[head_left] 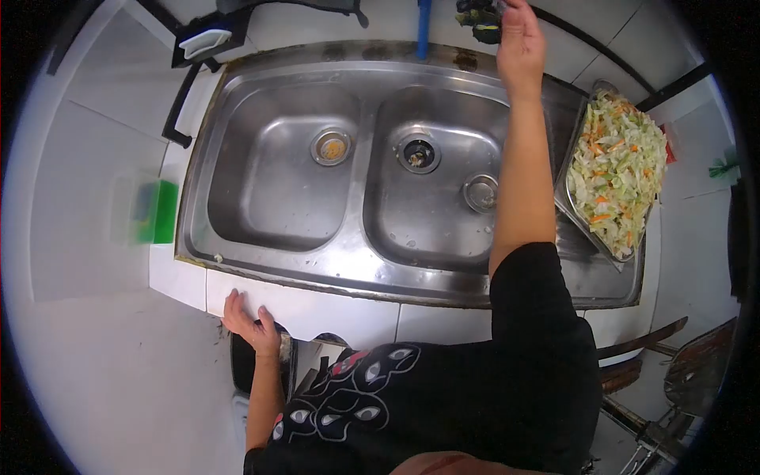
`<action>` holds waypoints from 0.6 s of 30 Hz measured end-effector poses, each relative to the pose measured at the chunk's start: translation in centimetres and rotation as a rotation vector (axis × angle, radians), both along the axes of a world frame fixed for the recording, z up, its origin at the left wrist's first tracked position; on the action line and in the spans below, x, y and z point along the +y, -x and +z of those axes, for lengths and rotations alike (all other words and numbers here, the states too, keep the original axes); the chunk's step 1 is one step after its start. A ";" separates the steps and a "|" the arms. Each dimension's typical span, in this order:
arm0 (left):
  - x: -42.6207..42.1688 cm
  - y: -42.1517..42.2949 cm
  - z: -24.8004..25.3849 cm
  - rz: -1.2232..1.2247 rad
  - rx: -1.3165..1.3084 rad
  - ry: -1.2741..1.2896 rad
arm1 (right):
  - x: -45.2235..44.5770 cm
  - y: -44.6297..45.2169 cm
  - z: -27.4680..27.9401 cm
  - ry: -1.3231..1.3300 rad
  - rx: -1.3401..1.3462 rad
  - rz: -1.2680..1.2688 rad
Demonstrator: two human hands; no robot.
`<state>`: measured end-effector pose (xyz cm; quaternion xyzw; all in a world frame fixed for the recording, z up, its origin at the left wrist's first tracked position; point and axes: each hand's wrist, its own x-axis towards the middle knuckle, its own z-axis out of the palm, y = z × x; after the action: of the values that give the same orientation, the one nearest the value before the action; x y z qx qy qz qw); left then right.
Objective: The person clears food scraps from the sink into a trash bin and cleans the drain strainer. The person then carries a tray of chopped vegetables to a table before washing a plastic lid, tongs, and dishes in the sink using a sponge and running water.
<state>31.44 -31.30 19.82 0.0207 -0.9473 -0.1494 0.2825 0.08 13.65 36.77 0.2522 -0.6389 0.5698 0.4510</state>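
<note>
My left hand (pixel 252 324) rests on the front edge of the white tiled counter (pixel 332 305), fingers apart and holding nothing. Across the right basin (pixel 435 222) of the steel double sink, my right arm stretches to the wall behind. Up there my right hand (pixel 520 39) is closed at a dark, partly shiny bundle (pixel 481 22) that I cannot make out, cut off by the top of the view. A loose strainer cup (pixel 480 193) lies in the right basin near its drain (pixel 418 153). Yellowish scraps sit in the drain (pixel 332 147) of the left basin.
A metal tray of shredded cabbage and carrot (pixel 617 174) stands on the drainboard at right. A blue pipe (pixel 423 32) comes down behind the sink. To the left are a green box (pixel 164 212) and a black wall shelf (pixel 207 43) with a white dish. Racks stand lower right.
</note>
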 end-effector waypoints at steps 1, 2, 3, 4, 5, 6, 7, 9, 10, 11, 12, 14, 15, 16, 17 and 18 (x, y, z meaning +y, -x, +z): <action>0.0 -0.1 0.0 0.002 0.001 -0.003 | 0.3 0.2 -0.1 -0.002 -0.024 -0.038; 0.0 0.0 0.0 0.002 0.005 -0.008 | 0.5 0.3 0.0 0.133 -0.089 0.104; 0.1 0.0 0.0 0.000 0.011 -0.014 | 0.8 0.4 0.4 0.266 -0.150 0.245; 0.1 0.1 -0.1 0.000 0.015 -0.017 | 0.9 0.7 0.8 0.396 -0.209 0.386; 0.0 0.1 -0.1 0.000 0.019 -0.021 | 0.7 1.4 1.0 0.487 -0.169 0.397; 0.0 0.0 -0.1 0.000 0.022 -0.025 | 1.6 3.2 0.6 0.471 -0.227 0.440; -0.1 -0.1 -0.3 0.002 0.029 -0.025 | 3.2 5.5 0.0 0.455 -0.284 0.483; -0.4 -0.2 -0.6 0.001 0.043 -0.021 | 3.2 5.1 0.8 0.464 -0.413 0.520; -0.5 -0.2 -0.7 0.006 0.048 -0.014 | 3.1 5.0 1.3 0.490 -0.484 0.513; -0.5 -0.2 -0.8 0.009 0.057 -0.009 | 3.0 4.2 2.2 0.514 -0.552 0.504; -0.5 -0.3 -0.9 0.013 0.065 -0.006 | 3.9 4.8 1.6 0.580 -0.520 0.508; -0.5 -0.4 -1.1 0.011 0.082 -0.009 | 6.1 7.4 -1.6 0.707 -0.450 0.521; -0.5 -0.4 -1.1 0.012 0.093 -0.012 | 5.5 5.4 -2.4 0.728 -0.457 0.345; -0.7 -0.3 -1.2 0.002 0.102 -0.014 | 4.6 3.5 -3.2 0.746 -0.460 0.174; -0.8 -0.3 -1.3 -0.001 0.111 -0.017 | 4.8 3.5 -5.7 0.883 -0.624 0.091; -0.9 -0.5 -1.4 0.000 0.117 -0.018 | 3.7 2.7 -7.2 0.931 -0.790 0.102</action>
<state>31.96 -32.23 18.44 0.0144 -0.9277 -0.1591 0.3373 -2.67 17.40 29.58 -0.1713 -0.4289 0.8605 0.2152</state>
